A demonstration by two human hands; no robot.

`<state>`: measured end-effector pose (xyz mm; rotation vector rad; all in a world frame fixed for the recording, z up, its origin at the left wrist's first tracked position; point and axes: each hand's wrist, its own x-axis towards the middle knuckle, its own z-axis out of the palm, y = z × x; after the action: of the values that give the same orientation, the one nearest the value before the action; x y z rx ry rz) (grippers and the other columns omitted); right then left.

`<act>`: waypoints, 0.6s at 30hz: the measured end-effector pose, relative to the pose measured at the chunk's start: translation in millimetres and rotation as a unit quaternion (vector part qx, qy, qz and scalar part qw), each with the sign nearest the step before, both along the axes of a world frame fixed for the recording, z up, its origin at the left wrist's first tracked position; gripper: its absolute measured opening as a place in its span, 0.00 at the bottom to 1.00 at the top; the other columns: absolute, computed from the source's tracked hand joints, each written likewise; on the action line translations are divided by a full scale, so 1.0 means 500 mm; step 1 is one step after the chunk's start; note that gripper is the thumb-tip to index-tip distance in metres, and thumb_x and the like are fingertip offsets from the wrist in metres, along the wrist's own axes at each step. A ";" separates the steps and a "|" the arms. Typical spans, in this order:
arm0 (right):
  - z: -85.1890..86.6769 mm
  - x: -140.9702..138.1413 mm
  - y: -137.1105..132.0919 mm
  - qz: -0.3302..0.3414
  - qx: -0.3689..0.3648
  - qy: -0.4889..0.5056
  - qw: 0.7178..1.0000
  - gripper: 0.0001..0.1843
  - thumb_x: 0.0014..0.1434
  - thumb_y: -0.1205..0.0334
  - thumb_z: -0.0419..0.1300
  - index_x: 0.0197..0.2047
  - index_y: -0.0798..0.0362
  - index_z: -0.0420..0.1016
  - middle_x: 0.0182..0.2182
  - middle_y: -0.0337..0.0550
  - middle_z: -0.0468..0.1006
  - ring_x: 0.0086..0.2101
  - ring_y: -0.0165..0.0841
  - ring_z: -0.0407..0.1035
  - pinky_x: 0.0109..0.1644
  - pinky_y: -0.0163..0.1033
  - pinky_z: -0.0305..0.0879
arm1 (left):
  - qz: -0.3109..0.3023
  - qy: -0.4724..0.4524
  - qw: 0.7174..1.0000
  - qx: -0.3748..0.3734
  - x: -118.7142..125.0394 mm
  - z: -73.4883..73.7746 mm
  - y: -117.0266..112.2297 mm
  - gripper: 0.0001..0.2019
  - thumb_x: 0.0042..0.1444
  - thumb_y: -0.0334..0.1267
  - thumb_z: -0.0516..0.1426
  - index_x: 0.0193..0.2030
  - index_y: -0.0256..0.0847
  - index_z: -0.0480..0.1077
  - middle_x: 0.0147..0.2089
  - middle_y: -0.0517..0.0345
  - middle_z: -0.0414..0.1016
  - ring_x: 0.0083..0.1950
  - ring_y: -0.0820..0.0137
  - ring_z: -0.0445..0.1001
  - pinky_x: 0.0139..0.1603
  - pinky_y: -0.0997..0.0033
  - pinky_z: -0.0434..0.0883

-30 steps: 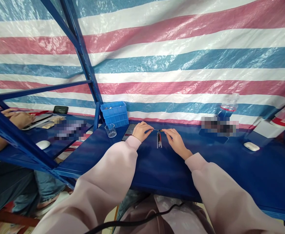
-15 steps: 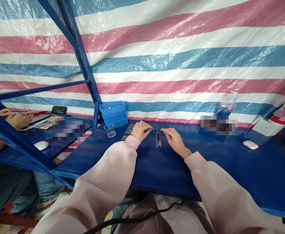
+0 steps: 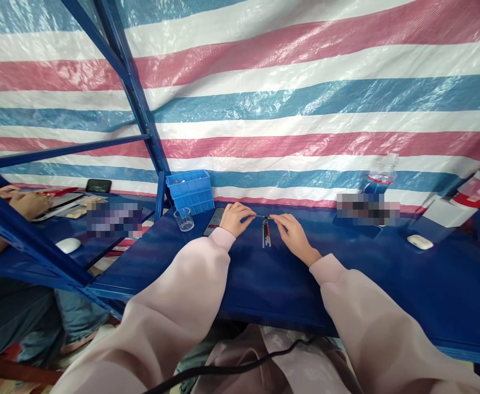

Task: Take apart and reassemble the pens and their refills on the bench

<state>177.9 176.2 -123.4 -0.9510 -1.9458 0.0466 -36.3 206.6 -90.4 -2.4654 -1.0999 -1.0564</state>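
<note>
Both my hands rest far out on the blue table, in pale pink sleeves. My left hand is closed in a pinch on one end of a thin pen refill held level just above the table. My right hand pinches its other end, fingers closed. Right below, between the hands, a few more pens or refills lie side by side, dark and red. A dark phone lies just left of my left hand.
A small clear cup and a blue compartment box stand at the back left by a blue rack post. A water bottle, a white earbud case and white boxes sit right. Another person's hands work at the left table.
Almost nothing has changed: both hands keep pinching the thin refill in the same spot. The view has shifted slightly.
</note>
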 end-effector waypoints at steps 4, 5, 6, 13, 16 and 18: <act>0.000 -0.002 -0.001 0.014 -0.002 -0.002 1.000 0.18 0.64 0.63 0.43 0.51 0.48 0.69 0.38 0.45 0.73 0.41 0.38 0.65 0.47 0.46 0.64 | -0.006 0.006 1.000 0.000 0.003 0.001 -0.003 0.10 0.57 0.42 0.53 0.35 0.45 0.75 0.38 0.58 0.76 0.40 0.70 0.68 0.42 0.65 0.57; 0.000 -0.003 -0.001 0.020 -0.001 -0.001 1.000 0.18 0.64 0.63 0.43 0.51 0.48 0.69 0.38 0.45 0.73 0.41 0.37 0.65 0.47 0.46 0.64 | -0.008 0.009 1.000 0.001 0.004 0.002 -0.003 0.10 0.57 0.42 0.53 0.35 0.46 0.75 0.38 0.58 0.76 0.40 0.70 0.68 0.42 0.65 0.57; 0.000 -0.003 -0.002 0.026 0.000 0.001 1.000 0.17 0.64 0.63 0.44 0.50 0.48 0.69 0.38 0.45 0.73 0.41 0.37 0.65 0.47 0.45 0.64 | -0.009 0.012 1.000 0.002 0.005 0.002 -0.003 0.10 0.57 0.42 0.53 0.35 0.46 0.75 0.38 0.58 0.76 0.40 0.70 0.68 0.42 0.65 0.57; -0.002 -0.011 -0.001 0.051 -0.030 0.028 0.998 0.15 0.63 0.59 0.45 0.45 0.51 0.70 0.36 0.45 0.72 0.37 0.34 0.67 0.43 0.40 0.65 | -0.015 0.019 0.999 0.021 0.009 0.003 -0.006 0.09 0.56 0.43 0.54 0.32 0.47 0.75 0.40 0.58 0.75 0.42 0.69 0.67 0.43 0.65 0.56; -0.004 -0.014 0.000 0.033 -0.051 0.048 0.997 0.15 0.63 0.57 0.45 0.42 0.52 0.69 0.34 0.44 0.72 0.33 0.33 0.67 0.39 0.38 0.65 | 0.015 -0.024 0.999 0.038 0.013 0.008 -0.010 0.08 0.55 0.44 0.55 0.34 0.46 0.74 0.43 0.56 0.73 0.43 0.68 0.67 0.45 0.64 0.58; -0.004 -0.015 -0.002 0.015 -0.067 0.060 0.996 0.14 0.63 0.55 0.44 0.41 0.52 0.67 0.31 0.43 0.72 0.29 0.32 0.67 0.35 0.37 0.64 | 0.045 -0.080 0.995 0.039 0.017 0.010 -0.012 0.10 0.53 0.45 0.56 0.35 0.43 0.74 0.42 0.54 0.72 0.43 0.67 0.67 0.44 0.65 0.59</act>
<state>170.6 175.2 -125.4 -0.9841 -1.8639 0.2497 -28.0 200.6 -85.4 -2.2819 -1.1786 -1.2614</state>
